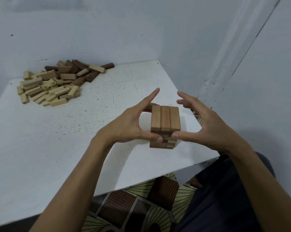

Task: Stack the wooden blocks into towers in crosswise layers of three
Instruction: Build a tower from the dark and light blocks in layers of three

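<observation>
A tower of wooden blocks (165,121) stands near the table's right front corner, its top layer three light brown blocks side by side, with crosswise layers below. My left hand (131,126) is at the tower's left side, thumb tip touching its near face, fingers straight and reaching past the far side. My right hand (203,124) frames the right side, thumb tip pressing the near face, fingers spread and extended beyond the tower. A heap of loose light and dark blocks (57,82) lies at the table's far left.
The white table (74,139) sits in a corner with pale walls behind and to the right. Its near edge runs diagonally; a patterned floor mat (141,203) and my dark-clothed leg (225,198) lie below it.
</observation>
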Available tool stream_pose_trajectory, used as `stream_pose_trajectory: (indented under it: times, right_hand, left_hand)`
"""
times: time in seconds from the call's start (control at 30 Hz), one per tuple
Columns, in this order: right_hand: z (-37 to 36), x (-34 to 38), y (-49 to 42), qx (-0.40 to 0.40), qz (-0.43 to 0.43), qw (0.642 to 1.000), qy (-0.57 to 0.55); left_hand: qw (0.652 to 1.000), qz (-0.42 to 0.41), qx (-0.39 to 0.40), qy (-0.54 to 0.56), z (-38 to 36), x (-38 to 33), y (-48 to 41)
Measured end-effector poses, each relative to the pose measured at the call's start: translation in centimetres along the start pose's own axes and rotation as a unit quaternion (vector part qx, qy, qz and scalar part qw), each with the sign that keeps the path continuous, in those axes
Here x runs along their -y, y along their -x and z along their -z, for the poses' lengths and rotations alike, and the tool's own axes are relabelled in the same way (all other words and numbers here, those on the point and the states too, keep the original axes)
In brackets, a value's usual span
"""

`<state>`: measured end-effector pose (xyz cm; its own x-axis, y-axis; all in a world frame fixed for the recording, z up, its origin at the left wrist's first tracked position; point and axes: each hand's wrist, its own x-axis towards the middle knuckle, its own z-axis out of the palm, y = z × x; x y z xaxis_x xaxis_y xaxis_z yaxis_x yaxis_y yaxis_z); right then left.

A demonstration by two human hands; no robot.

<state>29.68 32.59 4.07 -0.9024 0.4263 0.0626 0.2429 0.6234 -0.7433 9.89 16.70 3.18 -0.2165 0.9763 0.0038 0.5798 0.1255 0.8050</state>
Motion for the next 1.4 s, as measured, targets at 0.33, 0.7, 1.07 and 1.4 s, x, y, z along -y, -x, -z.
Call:
stream_pose_trajectory:
  times: [0.33, 0.7, 1.07, 1.4]
  right_hand:
    - [0.1, 6.3, -2.4, -0.062, 0.031, 0.996, 0.062]
    - [-5.5, 14.8, -15.3, 0.016, 0.084, 0.985, 0.149]
    - [-12.5, 11.3, -28.1, 0.025, 0.027, 0.976, 0.216]
    - [-17.1, 7.0, -36.4, 0.038, 0.031, 0.972, 0.231]
  left_hand:
    - [0.986, 0.023, -0.165, 0.002, 3.2, 1.5, 3.2]
    - [0.947, 0.060, -0.302, -0.092, 10.6, 5.2, 6.0]
    - [0.864, 0.191, -0.308, -0.350, 16.2, 13.2, -0.1]
    - [0.781, 0.248, -0.301, -0.488, 15.7, 17.8, -5.8]
